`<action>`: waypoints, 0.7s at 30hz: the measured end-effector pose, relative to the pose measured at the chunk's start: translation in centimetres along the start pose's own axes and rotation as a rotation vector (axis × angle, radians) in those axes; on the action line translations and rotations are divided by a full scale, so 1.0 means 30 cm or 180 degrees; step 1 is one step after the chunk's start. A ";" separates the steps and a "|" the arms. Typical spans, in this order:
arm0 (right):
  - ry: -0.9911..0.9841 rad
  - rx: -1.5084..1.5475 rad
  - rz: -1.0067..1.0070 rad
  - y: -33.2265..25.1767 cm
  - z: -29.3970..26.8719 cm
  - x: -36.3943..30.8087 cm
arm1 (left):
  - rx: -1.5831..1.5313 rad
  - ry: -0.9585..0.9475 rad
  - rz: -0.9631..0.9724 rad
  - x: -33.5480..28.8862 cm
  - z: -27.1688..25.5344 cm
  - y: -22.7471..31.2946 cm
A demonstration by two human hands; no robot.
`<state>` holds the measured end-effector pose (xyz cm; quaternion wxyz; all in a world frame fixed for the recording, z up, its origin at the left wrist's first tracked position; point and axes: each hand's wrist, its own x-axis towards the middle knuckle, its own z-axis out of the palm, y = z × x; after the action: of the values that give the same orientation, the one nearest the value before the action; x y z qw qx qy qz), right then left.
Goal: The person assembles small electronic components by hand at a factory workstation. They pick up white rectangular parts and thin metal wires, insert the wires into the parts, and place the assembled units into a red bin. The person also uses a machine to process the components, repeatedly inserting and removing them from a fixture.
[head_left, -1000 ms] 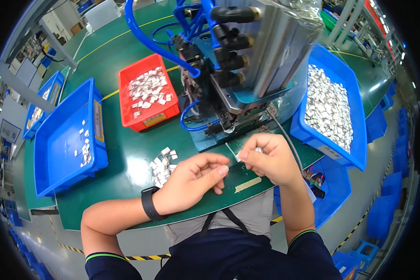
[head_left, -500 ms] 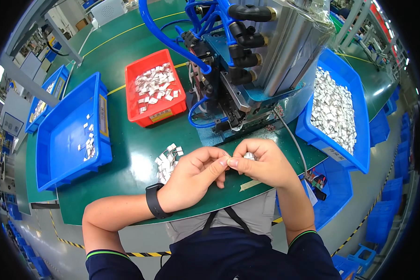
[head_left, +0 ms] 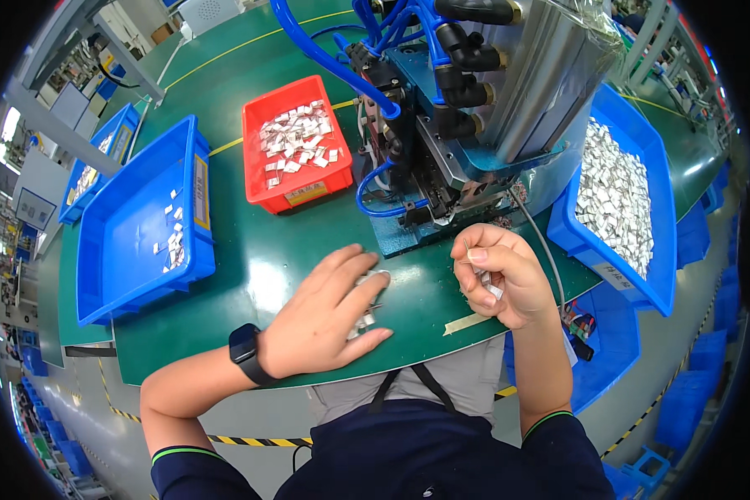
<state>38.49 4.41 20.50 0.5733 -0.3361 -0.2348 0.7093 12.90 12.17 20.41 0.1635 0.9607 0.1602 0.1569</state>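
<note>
My left hand (head_left: 325, 312) lies palm down over a small pile of white rectangular parts (head_left: 365, 322) on the green table, fingers stretched and apart. It covers most of the pile; a few pieces show beside its fingers. My right hand (head_left: 508, 279) is raised near the front of the machine, its fingers curled. A small white part with thin wire leads (head_left: 493, 290) sits in those fingers, and one lead sticks up past the thumb. Whether more pieces are in the palm, I cannot tell. The wrist of my left arm wears a dark watch (head_left: 246, 353).
A pneumatic machine (head_left: 450, 167) with blue hoses stands ahead. A red bin (head_left: 300, 197) of white parts is left of it, and a blue bin (head_left: 612, 282) full of them is right. A blue tray (head_left: 129, 242) with several pieces lies far left. Tape (head_left: 465, 324) marks the table edge.
My hands were together at the fingertips and have parted. The left moved left, opening over the pile; the right moved right, still holding the white part. The whole view shifted slightly.
</note>
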 end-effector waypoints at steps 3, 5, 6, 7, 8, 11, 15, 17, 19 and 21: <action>0.0102 -0.0067 -0.0071 -0.004 0.000 -0.007 | -0.0041 0.0236 0.0198 0.043 0.042 0.014; 0.0159 -0.0065 -0.0136 0.000 -0.002 -0.006 | 0.0057 0.0348 0.0284 0.052 0.052 0.016; 0.0192 -0.0071 -0.0171 0.001 -0.004 -0.007 | 0.0112 0.0412 0.0295 0.058 0.051 0.021; 0.0224 -0.0077 -0.0205 0.002 -0.004 -0.006 | 0.0167 0.0476 0.0305 0.063 0.048 0.028; 0.0255 -0.0083 -0.0238 0.003 -0.003 -0.006 | 0.0284 0.0481 0.0289 0.069 0.036 0.040; 0.0308 -0.0147 -0.0232 0.005 -0.001 -0.007 | 0.0560 0.0382 0.0311 0.079 0.015 0.062; 0.0370 -0.0237 -0.0231 0.002 0.010 -0.009 | 0.0941 0.0054 0.0570 0.109 0.012 0.075; 0.0374 -0.0290 -0.0228 -0.001 0.011 -0.007 | 0.1077 -0.0104 0.0632 0.127 0.006 0.090; 0.0388 -0.0359 -0.0224 0.004 0.013 -0.007 | 0.0810 -0.0071 0.0597 0.151 -0.019 0.096; 0.0382 -0.0463 -0.0248 0.007 0.012 -0.003 | 0.0358 0.0139 0.0575 0.178 -0.029 0.079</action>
<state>38.09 4.30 20.61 0.5876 -0.4094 -0.2639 0.6462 18.00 12.20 23.39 0.0910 0.9752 0.0850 0.1828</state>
